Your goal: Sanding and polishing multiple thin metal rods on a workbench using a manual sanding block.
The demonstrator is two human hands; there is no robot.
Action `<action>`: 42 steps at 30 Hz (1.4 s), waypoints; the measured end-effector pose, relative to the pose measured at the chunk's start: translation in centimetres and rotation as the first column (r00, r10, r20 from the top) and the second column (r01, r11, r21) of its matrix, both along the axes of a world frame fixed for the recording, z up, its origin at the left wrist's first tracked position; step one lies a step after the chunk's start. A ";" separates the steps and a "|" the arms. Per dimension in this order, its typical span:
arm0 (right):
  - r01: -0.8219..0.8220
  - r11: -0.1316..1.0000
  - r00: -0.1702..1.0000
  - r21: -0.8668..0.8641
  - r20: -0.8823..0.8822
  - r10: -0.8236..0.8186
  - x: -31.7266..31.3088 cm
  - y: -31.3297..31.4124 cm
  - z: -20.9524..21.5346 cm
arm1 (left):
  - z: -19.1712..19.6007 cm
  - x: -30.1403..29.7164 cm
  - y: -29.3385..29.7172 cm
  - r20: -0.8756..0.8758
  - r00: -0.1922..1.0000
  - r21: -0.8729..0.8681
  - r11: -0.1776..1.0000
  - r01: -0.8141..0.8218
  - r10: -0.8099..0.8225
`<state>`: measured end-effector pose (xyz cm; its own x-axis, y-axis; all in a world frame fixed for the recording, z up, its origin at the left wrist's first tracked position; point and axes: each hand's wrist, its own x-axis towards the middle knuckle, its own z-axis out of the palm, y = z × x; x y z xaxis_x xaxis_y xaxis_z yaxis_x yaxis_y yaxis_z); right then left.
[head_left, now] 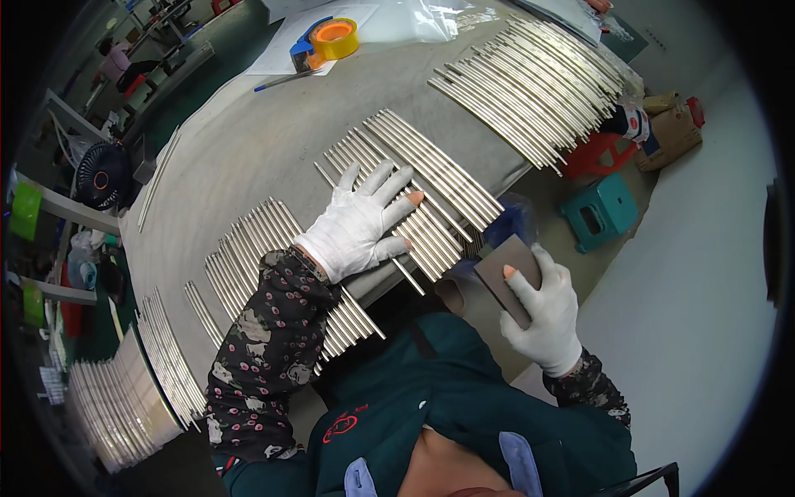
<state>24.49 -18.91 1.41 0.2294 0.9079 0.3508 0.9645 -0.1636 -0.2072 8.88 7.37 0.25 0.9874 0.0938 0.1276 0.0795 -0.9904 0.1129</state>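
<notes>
My left hand point(360, 217), in a white glove with some bare fingertips, lies spread over a row of thin metal rods point(435, 170). Its fingers rest across the rods, and the palm hides part of them. One rod beneath the hand juts out past the others toward my body. My right hand point(546, 311), gloved likewise, grips a flat grey-brown rectangular block point(503, 280) beyond the table's near edge. The thumb presses on the block's face while the other fingers hold its far side. The block is apart from the rods.
More rods point(252, 248) lie left of and under my left forearm. A larger batch point(530, 91) covers the far right of the grey table point(240, 141). A tape dispenser point(331, 40) and a pen point(286, 80) lie at the back. A teal stool point(600, 213) stands right.
</notes>
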 end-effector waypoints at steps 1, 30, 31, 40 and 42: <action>0.020 1.000 0.999 0.010 -0.029 -0.019 -0.2 -0.2 -0.1 | 0.0 -0.1 0.0 0.009 1.000 0.021 1.000 -0.002 0.002; -0.047 0.995 0.988 0.091 -0.146 0.060 -1.6 0.8 -1.3 | -0.3 3.2 0.1 -0.019 0.999 0.069 0.997 -0.024 0.026; -0.051 0.994 0.987 0.094 -0.146 0.065 -1.7 1.1 -1.4 | -0.4 3.1 0.1 -0.022 0.999 0.076 0.997 -0.028 0.030; -0.036 0.991 0.990 0.129 -0.128 0.053 -0.8 0.7 -0.3 | 0.8 1.4 0.0 0.050 0.998 0.051 0.998 -0.037 0.035; -0.006 0.991 0.993 0.132 -0.119 0.022 -0.3 0.8 -0.3 | 0.8 0.5 0.2 0.010 1.000 0.001 1.000 -0.003 0.003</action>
<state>24.23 -18.13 1.09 0.2646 0.8594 0.4376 0.9334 -0.1141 -0.3402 9.36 7.54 1.09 0.9857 0.0967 0.1377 0.0815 -0.9903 0.1123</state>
